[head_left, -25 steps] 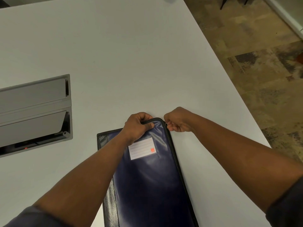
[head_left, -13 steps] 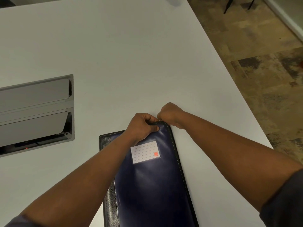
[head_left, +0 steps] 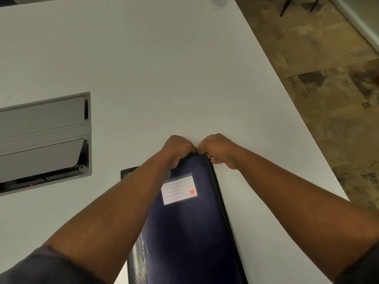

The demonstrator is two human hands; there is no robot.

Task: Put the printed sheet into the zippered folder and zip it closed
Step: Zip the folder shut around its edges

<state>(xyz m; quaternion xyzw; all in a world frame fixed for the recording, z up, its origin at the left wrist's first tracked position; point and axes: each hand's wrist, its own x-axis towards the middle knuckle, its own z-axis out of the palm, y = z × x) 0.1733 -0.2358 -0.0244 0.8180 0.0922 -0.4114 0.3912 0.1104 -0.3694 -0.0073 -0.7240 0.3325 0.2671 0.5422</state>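
Note:
A dark blue zippered folder [head_left: 188, 232] lies closed on the white table [head_left: 153, 68], its black spine to the left and a white lined label [head_left: 179, 189] with an orange square near its far end. My left hand [head_left: 177, 149] grips the folder's far edge with curled fingers. My right hand [head_left: 218, 150] pinches at the far right corner, where the zipper track [head_left: 220, 201] turns; the zip pull is hidden under my fingers. Both hands touch each other. The printed sheet is not visible.
A grey cable box [head_left: 44, 140] with hinged lids is set into the table at the left. The table's right edge [head_left: 287, 95] runs diagonally, with patterned carpet [head_left: 328, 78] and chair legs [head_left: 285, 7] beyond it.
My right hand has moved left along the folder's far edge, round the corner, until it meets my left hand. The left hand has kept its grip.

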